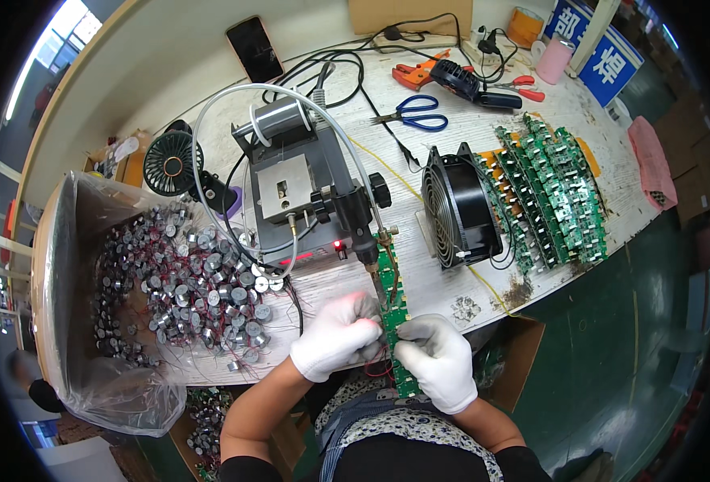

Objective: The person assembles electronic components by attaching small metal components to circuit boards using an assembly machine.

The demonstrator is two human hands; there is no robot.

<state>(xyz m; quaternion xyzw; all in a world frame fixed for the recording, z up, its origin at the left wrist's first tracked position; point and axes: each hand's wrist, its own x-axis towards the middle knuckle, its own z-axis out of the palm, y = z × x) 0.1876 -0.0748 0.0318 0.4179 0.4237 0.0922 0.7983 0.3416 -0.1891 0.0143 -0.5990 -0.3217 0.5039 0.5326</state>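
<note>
A long green circuit board strip (400,365) lies lengthwise in front of me, its near end toward my apron. Over it stands a soldering machine (306,193), and the soldering iron (368,251) points down at the board. My left hand (335,336), in a white glove, is closed at the board's left side, close under the iron's tip; what its fingers pinch is hidden. A red wire (377,371) loops just below those fingers. My right hand (437,360), also gloved, has its thumb and fingers closed on the board's right edge.
At left, a plastic-lined box (57,265) spills small round motors (210,297) with red wires. A black fan (461,209) stands right of the board, beside several rows of populated circuit boards (552,193). Blue-handled scissors (423,112), a phone (255,50) and cables lie farther back.
</note>
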